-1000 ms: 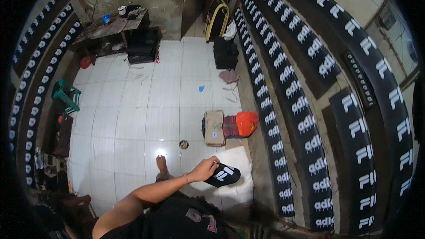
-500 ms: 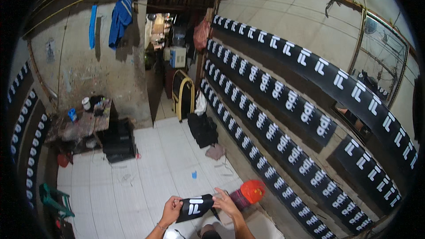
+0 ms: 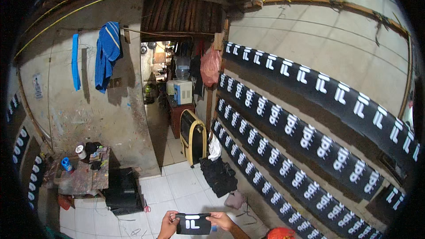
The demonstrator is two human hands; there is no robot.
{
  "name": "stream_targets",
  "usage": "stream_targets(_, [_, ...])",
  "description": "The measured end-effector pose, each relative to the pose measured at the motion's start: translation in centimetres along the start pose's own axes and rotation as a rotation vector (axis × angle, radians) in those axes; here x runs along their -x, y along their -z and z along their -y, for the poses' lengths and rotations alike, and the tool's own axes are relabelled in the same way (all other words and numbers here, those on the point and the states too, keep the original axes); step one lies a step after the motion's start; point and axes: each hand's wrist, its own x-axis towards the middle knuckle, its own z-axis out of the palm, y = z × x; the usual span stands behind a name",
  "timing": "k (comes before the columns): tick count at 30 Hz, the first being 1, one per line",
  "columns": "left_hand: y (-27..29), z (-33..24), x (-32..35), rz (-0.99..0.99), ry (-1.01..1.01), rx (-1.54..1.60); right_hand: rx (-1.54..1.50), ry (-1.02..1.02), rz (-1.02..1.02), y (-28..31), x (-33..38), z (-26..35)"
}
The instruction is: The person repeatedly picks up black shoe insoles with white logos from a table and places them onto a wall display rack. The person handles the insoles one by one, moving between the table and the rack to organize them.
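A small black fabric piece point(image 3: 201, 229) with bold white printed shapes is stretched flat at the bottom of the view. My left hand point(image 3: 168, 225) pinches its upper left corner, while my right hand point(image 3: 222, 220) pinches the upper right one. Both sets of fingers are closed on the edge, and the printed side faces me. Along the right wall hang long black strips point(image 3: 283, 68) in several rows, with similar white prints repeated along them.
A stained low table point(image 3: 95, 175) with a white cup point(image 3: 80, 152) stands at the left wall. Beside it are stacked black cloths point(image 3: 124, 192) and red scissors point(image 3: 147, 209). A dark cloth heap point(image 3: 218, 177) lies near the doorway. A red bag point(image 3: 281, 233) sits at the lower right.
My view has tilted up toward the doorway. The black fabric piece now appears lower and is held level and taut, where it was tilted before. Both hands keep hold of it.
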Motion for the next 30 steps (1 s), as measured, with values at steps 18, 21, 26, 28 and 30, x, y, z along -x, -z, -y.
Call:
stream_targets(18, [24.5, 39.8, -48.2, 0.333, 0.194, -0.758, 1.444, 1.129, -0.942, 7.7, -28.0, 66.5])
stream_targets(21, [23.3, 40.5, -54.2, 0.185, 0.636, -0.389, 1.535, 1.473, -1.009, 7.3, -29.8, 77.6])
stream_targets(26, [20.4, 40.5, -66.6, 0.266, 0.551, -0.494, 1.703, 1.85, -1.167, 9.5, -32.9, 94.9])
stream_targets(28, [18.4, 39.8, -72.8, 0.265, 0.539, -0.494, 1.495, 1.835, -1.168, 11.1, -34.0, 100.5])
stream_targets(30, [15.9, 38.4, -79.5, 0.265, 0.497, -0.486, 1.235, 1.686, -1.241, 12.6, -34.9, 105.9])
